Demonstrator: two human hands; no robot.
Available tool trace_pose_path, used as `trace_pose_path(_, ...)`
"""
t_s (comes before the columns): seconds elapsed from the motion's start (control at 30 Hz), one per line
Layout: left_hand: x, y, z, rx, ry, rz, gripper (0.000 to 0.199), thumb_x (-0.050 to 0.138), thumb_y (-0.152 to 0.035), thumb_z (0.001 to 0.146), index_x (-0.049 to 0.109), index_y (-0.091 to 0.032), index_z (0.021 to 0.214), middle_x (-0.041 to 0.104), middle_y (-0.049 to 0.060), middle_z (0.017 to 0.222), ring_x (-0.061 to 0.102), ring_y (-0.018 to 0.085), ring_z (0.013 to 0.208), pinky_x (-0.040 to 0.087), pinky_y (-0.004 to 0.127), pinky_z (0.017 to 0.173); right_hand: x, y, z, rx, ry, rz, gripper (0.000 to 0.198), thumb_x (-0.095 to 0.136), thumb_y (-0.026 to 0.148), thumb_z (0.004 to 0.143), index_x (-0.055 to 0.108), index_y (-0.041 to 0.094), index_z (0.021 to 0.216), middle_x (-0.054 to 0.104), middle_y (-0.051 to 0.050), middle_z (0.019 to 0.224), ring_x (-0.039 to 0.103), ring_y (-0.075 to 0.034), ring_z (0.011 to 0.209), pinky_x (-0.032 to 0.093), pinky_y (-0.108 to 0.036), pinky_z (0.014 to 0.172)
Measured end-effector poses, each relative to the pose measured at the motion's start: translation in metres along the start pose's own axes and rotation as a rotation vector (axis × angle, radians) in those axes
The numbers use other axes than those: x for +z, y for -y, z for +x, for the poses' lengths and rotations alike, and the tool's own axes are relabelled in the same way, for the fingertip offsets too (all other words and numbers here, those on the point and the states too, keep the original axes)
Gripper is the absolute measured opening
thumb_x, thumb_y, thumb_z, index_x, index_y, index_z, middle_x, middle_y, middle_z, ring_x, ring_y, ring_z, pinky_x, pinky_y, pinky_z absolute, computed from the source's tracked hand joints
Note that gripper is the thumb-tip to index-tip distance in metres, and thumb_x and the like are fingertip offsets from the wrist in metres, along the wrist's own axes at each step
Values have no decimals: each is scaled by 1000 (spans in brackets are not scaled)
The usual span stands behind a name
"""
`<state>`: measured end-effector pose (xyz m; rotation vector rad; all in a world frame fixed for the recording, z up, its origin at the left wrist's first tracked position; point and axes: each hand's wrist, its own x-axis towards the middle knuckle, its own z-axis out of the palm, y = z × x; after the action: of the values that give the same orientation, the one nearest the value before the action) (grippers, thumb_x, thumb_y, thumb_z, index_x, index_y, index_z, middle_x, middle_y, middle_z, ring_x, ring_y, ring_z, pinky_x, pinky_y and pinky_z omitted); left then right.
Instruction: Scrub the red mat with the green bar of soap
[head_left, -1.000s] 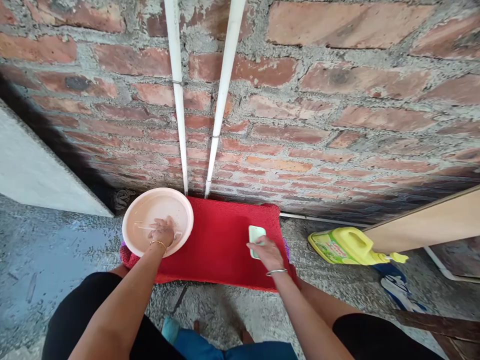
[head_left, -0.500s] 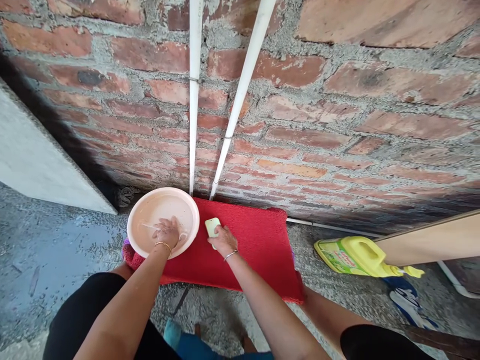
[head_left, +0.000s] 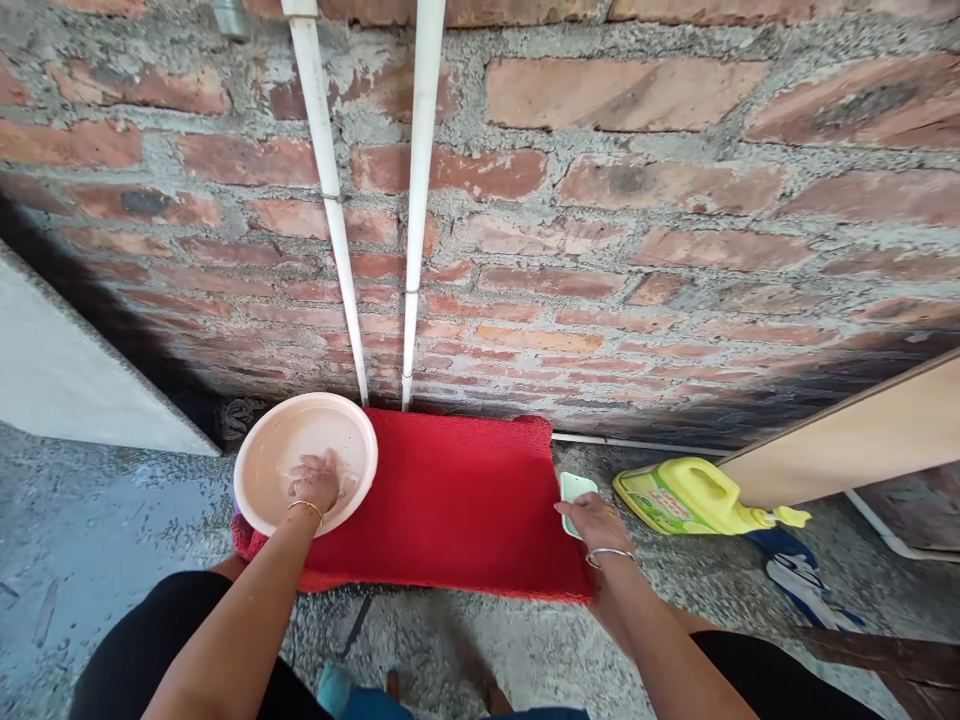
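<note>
**Hands on a pale green block and a pink basin, beside a red mat**

The right hand [head_left: 596,522] lay over a pale green block [head_left: 574,492], fingers curled down on its near end. The block sat at the right edge of a red mat [head_left: 457,500], partly on the grey concrete floor [head_left: 90,540]. Just right of those fingers lay a yellow jug [head_left: 694,497] on its side. The left hand [head_left: 315,482] rested inside a pink basin [head_left: 259,465] on the mat's left end, fingers loosely spread. Beyond both hands stood a brick wall [head_left: 637,220] with two white pipes [head_left: 334,240] running down it.
</note>
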<state>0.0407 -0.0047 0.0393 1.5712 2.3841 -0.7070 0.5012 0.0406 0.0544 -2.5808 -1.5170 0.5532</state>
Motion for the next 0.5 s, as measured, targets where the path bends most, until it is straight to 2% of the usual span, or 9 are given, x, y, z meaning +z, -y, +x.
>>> trace_pose_path(0.07,-3,2,1,0,53,19,66,42,-30,86,26,-23,150,34,33,145,47,52,121,52,58,68,0,17,-1,14,61,1,25,63,45,73,58,22,80,61,-9,79,61,-21,70,43,-33,65)
trace_pose_path(0.13,-5,6,1,20,88,-25,69,46,-32,84,25,-27,149,32,30,147,46,49,123,51,57,73,4,46,-5,-54,117,7,30,64,48,72,61,23,87,62,-8,88,61,-21,79,44,-31,71)
trace_pose_path(0.3,-11,18,-3,103,105,-174,68,46,-29,84,23,-35,149,26,17,154,31,40,136,42,61,91,33,148,-39,-274,228,9,33,65,48,72,62,26,95,60,-5,100,61,-18,85,42,-26,71)
trace_pose_path(0.4,-17,21,-5,105,126,-218,76,52,-35,82,19,-34,150,18,15,158,20,42,140,36,65,95,58,211,-65,-378,278,-26,32,66,45,71,62,27,97,59,-3,105,61,-16,85,41,-25,70)
trace_pose_path(0.5,-18,24,-2,93,183,-268,90,60,-46,76,11,-35,151,6,14,161,11,46,142,33,68,97,79,258,-86,-459,326,-66,33,67,42,70,62,27,100,59,-3,108,61,-17,87,40,-26,72)
